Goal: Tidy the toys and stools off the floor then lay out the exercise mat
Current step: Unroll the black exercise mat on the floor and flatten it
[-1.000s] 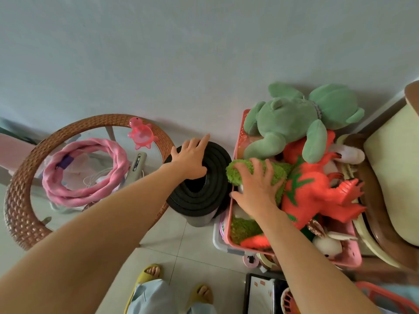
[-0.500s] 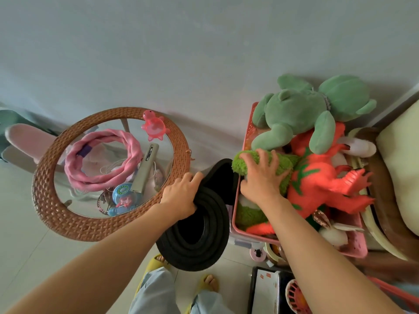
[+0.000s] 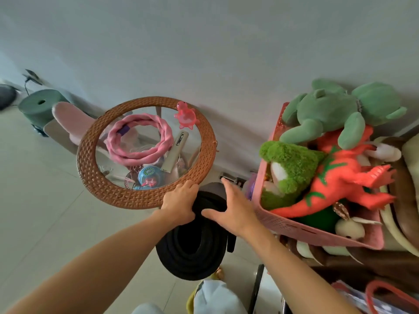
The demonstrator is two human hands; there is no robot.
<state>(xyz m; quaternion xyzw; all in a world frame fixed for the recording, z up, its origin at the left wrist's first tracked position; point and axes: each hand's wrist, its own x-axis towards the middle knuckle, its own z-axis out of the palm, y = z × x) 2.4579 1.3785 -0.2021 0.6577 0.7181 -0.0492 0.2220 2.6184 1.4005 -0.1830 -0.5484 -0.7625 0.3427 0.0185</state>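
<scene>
A black rolled exercise mat is tilted toward me, its open end facing the camera, between the round table and the toy basket. My left hand grips the roll's upper left side. On the roll's upper right side lies my right hand, fingers spread flat against it. The pink basket at right holds a green plush frog, a fuzzy green toy and an orange dinosaur.
A round wicker-rimmed glass table stands at left with a pink braided ring, a pink turtle toy and a remote on it. A green stool stands against the wall far left. My slippered feet are below.
My right hand left the fuzzy green toy in the basket and came onto the mat. The roll has been pulled out from the wall and tipped toward me.
</scene>
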